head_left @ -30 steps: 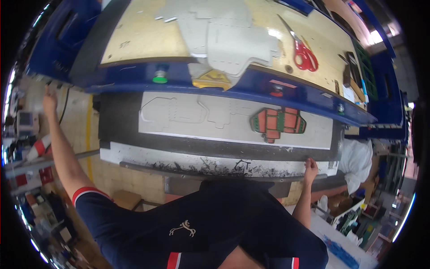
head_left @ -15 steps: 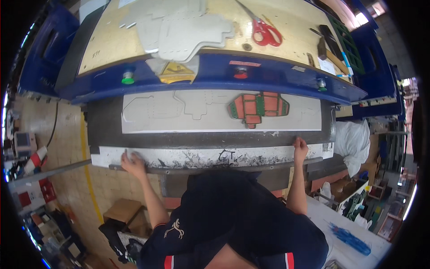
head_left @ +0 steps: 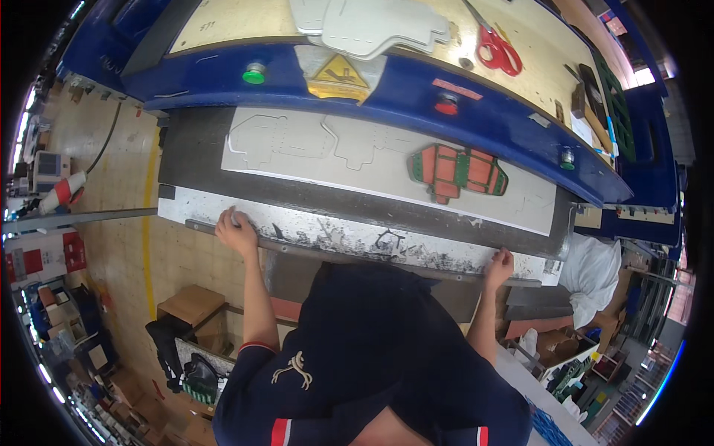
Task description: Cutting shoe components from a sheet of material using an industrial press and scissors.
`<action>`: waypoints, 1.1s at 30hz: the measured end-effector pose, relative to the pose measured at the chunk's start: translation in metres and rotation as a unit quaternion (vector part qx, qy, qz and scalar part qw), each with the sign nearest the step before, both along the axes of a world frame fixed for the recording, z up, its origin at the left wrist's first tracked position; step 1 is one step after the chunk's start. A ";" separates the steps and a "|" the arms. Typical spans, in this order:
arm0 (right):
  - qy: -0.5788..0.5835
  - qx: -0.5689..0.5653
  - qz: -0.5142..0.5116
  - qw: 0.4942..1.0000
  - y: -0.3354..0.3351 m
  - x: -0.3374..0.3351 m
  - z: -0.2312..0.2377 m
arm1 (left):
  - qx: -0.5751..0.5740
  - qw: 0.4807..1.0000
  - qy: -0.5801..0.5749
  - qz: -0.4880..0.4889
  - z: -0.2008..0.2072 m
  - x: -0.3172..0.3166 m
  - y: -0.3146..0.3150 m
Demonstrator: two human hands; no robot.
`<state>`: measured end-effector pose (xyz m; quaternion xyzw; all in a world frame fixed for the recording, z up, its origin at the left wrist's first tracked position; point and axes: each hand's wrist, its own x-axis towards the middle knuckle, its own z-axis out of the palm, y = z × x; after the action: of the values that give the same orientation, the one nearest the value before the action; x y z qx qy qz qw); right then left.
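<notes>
My left hand (head_left: pixel 236 230) rests at the left part of a white, black-smeared metal strip (head_left: pixel 327 234), its bent fingers somewhat apart and holding nothing I can see. Toward the strip's right end, my right hand (head_left: pixel 500 266) is closed with curled fingers; whatever may be inside them is hidden. Beyond the strip, a pale grey sheet (head_left: pixel 297 160) lies on a dark pad (head_left: pixel 190 156). Several shape outlines are cut into the sheet. A red-and-green cutting die (head_left: pixel 460 172) lies flat on its right half, apart from both hands.
A blue press beam (head_left: pixel 290 85) with green and red buttons spans the far side. On its wooden top lie grey cut pieces (head_left: pixel 379 28), red-handled scissors (head_left: pixel 498 52) and a hammer (head_left: pixel 587 111). A white bag (head_left: pixel 595 275) hangs at right; a cardboard box (head_left: pixel 191 305) stands lower left.
The whole view has shifted and tilted, so the press now slopes down to the right. My right hand sits slightly lower on the strip; my left hand stays near its left end.
</notes>
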<state>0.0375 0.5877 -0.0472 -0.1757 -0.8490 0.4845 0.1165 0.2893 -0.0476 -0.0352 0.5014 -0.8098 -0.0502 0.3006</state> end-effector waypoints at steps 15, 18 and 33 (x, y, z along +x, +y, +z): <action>0.072 0.061 0.177 0.980 -0.095 -0.114 0.033 | 0.125 0.819 0.009 -0.560 0.045 -0.236 0.174; 0.077 0.059 0.157 0.983 -0.097 -0.115 0.029 | 0.101 0.815 -0.003 -0.571 0.032 -0.263 0.184; 0.052 0.016 0.134 0.990 -0.089 -0.123 0.025 | 0.116 0.834 0.009 -0.539 0.028 -0.273 0.188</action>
<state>-0.0860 0.4989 -0.0217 -0.0336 -0.8655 0.4902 0.0971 0.0163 0.1409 -0.0075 0.0165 -0.9373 -0.3021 0.1727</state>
